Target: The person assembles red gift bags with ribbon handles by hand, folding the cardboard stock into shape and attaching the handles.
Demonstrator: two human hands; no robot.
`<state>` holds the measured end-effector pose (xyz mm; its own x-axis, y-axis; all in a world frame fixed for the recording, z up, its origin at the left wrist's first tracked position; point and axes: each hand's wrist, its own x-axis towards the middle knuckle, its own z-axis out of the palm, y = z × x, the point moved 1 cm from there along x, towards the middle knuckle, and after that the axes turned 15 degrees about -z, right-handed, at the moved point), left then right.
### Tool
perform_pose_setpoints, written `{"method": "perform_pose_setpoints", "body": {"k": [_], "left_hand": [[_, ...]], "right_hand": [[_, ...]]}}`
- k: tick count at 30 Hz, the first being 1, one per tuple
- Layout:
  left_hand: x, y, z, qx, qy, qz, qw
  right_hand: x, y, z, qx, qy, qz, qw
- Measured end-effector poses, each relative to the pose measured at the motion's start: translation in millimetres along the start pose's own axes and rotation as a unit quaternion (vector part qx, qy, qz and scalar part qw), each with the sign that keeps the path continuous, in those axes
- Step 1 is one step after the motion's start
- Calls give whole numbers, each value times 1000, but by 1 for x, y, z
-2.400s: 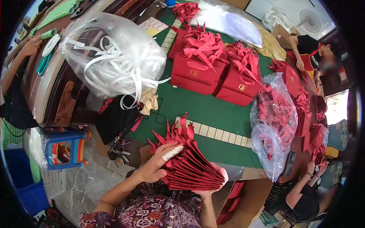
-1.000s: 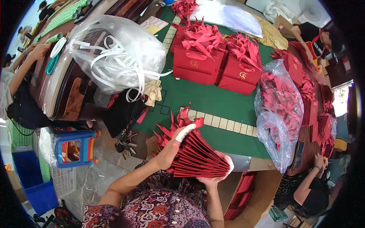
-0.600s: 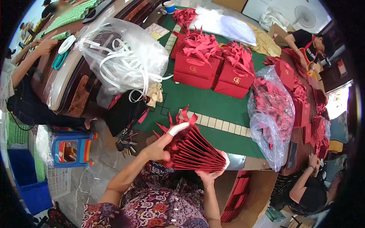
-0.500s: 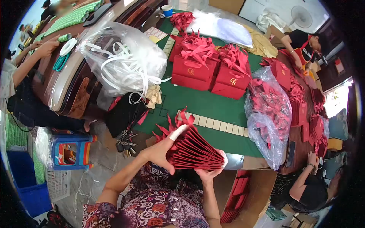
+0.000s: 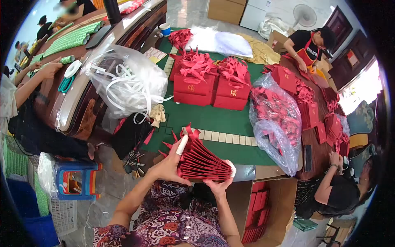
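A fanned stack of flat red paper gift bags (image 5: pixel 203 164) is held between my two hands, above my lap at the table's near edge. My left hand (image 5: pixel 170 164) grips its left end, where red ribbons stick out; one finger has a white covering. At the right end, my right hand (image 5: pixel 220 181) clasps the tightly pressed edges, also with white on a fingertip. Beyond the stack, upright red gift bags (image 5: pixel 193 88) with gold lettering and red ribbon handles stand in rows on the green table cover (image 5: pixel 189 115).
A plastic bag of white ribbon (image 5: pixel 127 82) lies left; a clear bag of red ribboned pieces (image 5: pixel 275 119) lies right. An open carton (image 5: pixel 279 197) with red bags is below right. Keys (image 5: pixel 133 162) hang at the left edge. Co-workers (image 5: pixel 310 49) sit around the tables.
The view has shifted, so the table and its bags appear further left. Both my hands keep hold of the red stack, which looks slightly more closed together.
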<state>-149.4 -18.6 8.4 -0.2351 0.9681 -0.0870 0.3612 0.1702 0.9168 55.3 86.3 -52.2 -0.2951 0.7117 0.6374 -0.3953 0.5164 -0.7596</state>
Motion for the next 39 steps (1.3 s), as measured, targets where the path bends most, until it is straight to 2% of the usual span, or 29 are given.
{"method": "perform_pose_setpoints", "body": {"k": [2,5,7,8,11,13,14,19,21,27,28,32,35,39], "left_hand": [[5,-4,1,-21,-3,23,1000],[12,-15,5,-25,-53,52,997],[9,-1,4,67,-21,65,995],[8,-2,8,69,-21,65,995],[6,-12,23,5,13,69,998],[5,-16,31,-75,50,83,992],[4,-18,35,-128,44,52,989],[-2,-14,32,-150,57,19,987],[1,-15,28,-61,24,43,997],[2,-1,29,-28,33,64,997],[3,-1,26,34,37,79,996],[1,-5,27,38,38,79,995],[-1,-7,27,63,27,91,993],[1,0,23,27,27,97,995]], "right_hand": [[1,0,-2,-7,-7,-8,1000],[2,0,1,-17,-10,-19,1000],[-1,2,0,-24,-4,-22,999],[-3,5,0,-20,8,-37,999],[-2,8,0,-12,24,-36,999],[0,8,-2,-12,-13,-37,999],[0,7,-4,-13,-12,-35,999],[7,-10,-7,44,-35,17,998],[6,-14,-7,36,-30,18,999],[-4,-10,-5,12,-15,-2,1000],[-4,-10,-5,6,-19,-2,1000],[-6,-3,-12,9,-52,-26,998],[-9,-5,-9,31,-25,2,999],[-7,-2,-10,-3,-54,-23,998]]}}
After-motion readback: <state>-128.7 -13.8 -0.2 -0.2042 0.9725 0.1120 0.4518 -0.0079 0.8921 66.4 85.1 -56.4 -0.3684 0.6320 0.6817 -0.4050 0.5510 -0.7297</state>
